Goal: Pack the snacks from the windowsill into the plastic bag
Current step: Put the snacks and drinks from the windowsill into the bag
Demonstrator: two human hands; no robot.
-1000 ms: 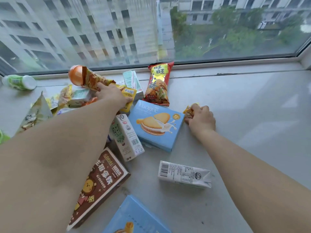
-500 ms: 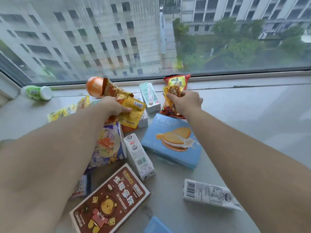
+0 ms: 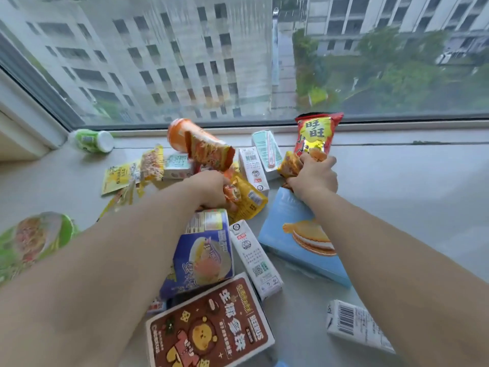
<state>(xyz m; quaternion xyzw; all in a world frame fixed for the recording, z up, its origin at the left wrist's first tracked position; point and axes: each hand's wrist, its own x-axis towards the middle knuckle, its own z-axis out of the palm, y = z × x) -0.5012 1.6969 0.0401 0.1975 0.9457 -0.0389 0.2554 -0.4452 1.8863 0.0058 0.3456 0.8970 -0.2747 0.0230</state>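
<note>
Since the frame half a second earlier, the right hand (image 3: 313, 176) has closed round the red-and-yellow crinkled foil packet (image 3: 316, 136), which now stands lifted and upright against the window at 1 o'clock; a small orange wrapper (image 3: 289, 162) is bunched in the same fist. The left hand (image 3: 211, 189), at centre, grips a bundle of glossy film sachets: an orange ridged packet (image 3: 209, 153) rising toward 12 o'clock and a yellow pouch (image 3: 247, 202) hanging at its 4 o'clock side. An orange round-capped bottle (image 3: 178, 132) shows just behind the packet; whether the hand holds it cannot be told.

On the smooth pale windowsill (image 3: 410, 186) lie rectangular cardboard goods: a light-blue biscuit box (image 3: 299, 234) under the right forearm at 4 o'clock, a tall white drink carton (image 3: 255, 258) just beside it, a purple-blue soft pack (image 3: 206, 250) at 6 o'clock, and a brown printed box (image 3: 209, 329) at the lower edge. A second white carton with a barcode (image 3: 354, 324) lies at 5 o'clock, well apart. Two upright cartons (image 3: 260, 160) stand between the hands. Flat yellow sachets (image 3: 127, 173) spread at 9 o'clock; a green-labelled cylindrical bottle (image 3: 91, 140) lies on its side at 10 o'clock. A blurred green packet (image 3: 37, 239) sits at the left edge.
</note>
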